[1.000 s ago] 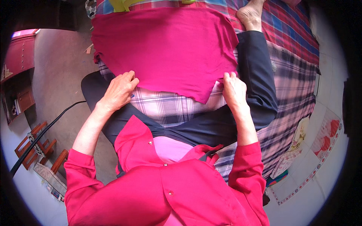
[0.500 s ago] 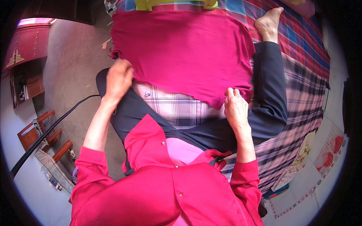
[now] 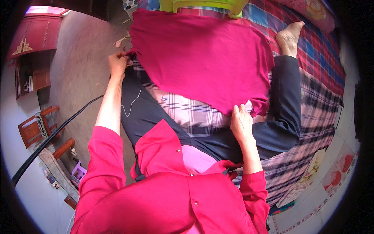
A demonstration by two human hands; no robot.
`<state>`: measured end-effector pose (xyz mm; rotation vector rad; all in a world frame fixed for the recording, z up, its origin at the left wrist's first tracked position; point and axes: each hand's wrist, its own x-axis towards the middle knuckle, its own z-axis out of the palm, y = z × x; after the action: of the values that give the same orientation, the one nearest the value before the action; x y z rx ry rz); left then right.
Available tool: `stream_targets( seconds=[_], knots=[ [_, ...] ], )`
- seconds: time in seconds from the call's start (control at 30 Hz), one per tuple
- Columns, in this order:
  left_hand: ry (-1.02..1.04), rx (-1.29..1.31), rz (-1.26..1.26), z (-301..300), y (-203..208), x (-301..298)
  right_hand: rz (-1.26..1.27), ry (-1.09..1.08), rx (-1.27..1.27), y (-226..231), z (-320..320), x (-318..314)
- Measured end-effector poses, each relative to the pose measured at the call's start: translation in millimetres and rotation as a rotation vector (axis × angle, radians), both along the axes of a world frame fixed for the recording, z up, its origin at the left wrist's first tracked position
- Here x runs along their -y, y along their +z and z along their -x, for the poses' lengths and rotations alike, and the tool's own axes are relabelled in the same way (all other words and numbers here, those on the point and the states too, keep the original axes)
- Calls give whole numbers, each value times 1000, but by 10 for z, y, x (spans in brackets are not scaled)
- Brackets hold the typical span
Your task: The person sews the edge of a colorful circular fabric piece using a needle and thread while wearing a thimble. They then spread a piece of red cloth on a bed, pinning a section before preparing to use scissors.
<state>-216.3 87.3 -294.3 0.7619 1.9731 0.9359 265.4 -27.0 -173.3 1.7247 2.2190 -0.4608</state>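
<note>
A crimson piece of cloth [image 3: 202,54] is spread over the plaid bedding between my legs, its near edge slanting down to the right. My left hand [image 3: 118,64] is at the cloth's left corner, fingers closed on the gathered fabric there. At the near right corner, my right hand [image 3: 242,124] pinches the cloth's edge, where a small fold turns up beside the fingertips. A thin white thread [image 3: 131,104] hangs in a loop over my dark left trouser leg.
A lime-green plastic stool [image 3: 206,4] stands beyond the cloth. The plaid bedding [image 3: 187,113] lies beneath, with a small blue squiggle-shaped piece [image 3: 164,98] on it. Off the bed's left side are a black cable [image 3: 58,130], wooden chair [image 3: 33,132] and red cabinet [image 3: 35,35].
My left hand has moved forward from a blurred position over my thigh to the cloth's left corner and closed on it. My right hand stays at the near edge. The view has shifted slightly.
</note>
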Motion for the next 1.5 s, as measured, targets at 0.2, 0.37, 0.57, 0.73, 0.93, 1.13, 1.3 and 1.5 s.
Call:
stream_targets(
  seconds=[0.2, 0.37, 0.57, 0.73, 0.93, 1.13, 1.3, 1.5],
  knots=[
    [281, 101, 30, 114, 326, 8, 23, -36, -102, -22, -49, 0],
    [492, 506, -36, 271, 160, 19, 7, -38, -119, -18, -48, 2],
    [629, 594, -118, 447, -212, 45, 20, -31, -100, -10, -34, -6],
    [525, 537, -102, 592, -207, 139, 8, -32, -80, 21, -27, 3],
    [387, 444, -53, 569, -16, 161, 28, -115, -185, 64, -121, -28],
    [356, 393, -85, 603, 106, -27, -3, -312, -340, 130, -212, -264],
    [260, 200, 73, 345, 208, -147, -37, -423, -372, -35, -257, -295],
    [-321, -748, -284, 0, 399, 62, -15, -472, -377, -35, -212, -265]
  ],
)
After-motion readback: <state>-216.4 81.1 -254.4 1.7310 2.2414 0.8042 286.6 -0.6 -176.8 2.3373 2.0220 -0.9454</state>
